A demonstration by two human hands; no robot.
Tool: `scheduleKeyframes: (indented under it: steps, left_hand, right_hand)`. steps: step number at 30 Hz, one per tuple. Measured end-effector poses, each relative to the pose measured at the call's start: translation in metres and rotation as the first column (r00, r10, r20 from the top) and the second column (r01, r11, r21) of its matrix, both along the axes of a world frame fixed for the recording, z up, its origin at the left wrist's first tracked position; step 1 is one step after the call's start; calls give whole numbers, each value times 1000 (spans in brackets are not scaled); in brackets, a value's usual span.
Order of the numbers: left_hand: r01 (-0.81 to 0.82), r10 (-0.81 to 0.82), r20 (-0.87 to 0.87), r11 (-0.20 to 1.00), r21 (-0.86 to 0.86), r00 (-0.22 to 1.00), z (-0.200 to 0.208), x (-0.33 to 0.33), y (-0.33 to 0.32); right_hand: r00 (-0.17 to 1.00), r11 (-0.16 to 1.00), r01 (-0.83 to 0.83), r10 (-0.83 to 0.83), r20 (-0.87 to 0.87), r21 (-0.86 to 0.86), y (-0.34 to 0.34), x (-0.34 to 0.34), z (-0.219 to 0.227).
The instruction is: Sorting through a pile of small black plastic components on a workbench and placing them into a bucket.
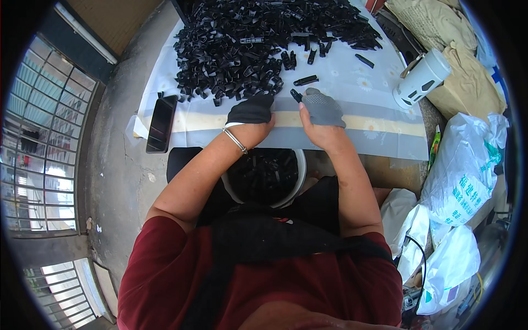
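My right hand, in a grey fingerless-looking glove, is closed on a small, narrow black plastic part whose end sticks out beyond the fingers. My left hand wears a black glove and has a metal bangle at the wrist. It is curled at the near edge of a pile of small black curved pieces; dark glove and dark pieces blend, so what it grips is hidden. Just ahead of the right hand lies another narrow black part. Below my wrists, a white bucket between my legs contains many black parts.
A patterned white cloth covers the table. A dark phone lies at its left edge, and a white tumbler stands at the right. White plastic bags and brown paper sacks crowd the right side.
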State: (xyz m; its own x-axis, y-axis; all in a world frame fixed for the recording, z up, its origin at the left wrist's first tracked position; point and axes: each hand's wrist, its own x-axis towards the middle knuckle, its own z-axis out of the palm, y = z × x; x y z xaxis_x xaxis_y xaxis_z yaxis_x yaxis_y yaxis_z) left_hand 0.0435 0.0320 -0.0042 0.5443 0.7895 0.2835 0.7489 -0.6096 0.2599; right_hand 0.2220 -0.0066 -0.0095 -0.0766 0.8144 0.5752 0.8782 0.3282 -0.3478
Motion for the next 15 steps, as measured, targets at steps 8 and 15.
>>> scheduleKeyframes:
  steps: [8,15]
  left_hand:
    - [193,-126,224,930,-313,967,26,-38,-26]
    - [412,-247,380,789,-456,892,33,-54,-37]
  right_hand:
    - [887,846,-462,437,-152,-266,-31,-30,28]
    - [807,770,-590,552,-209,-242,-34,-42,27]
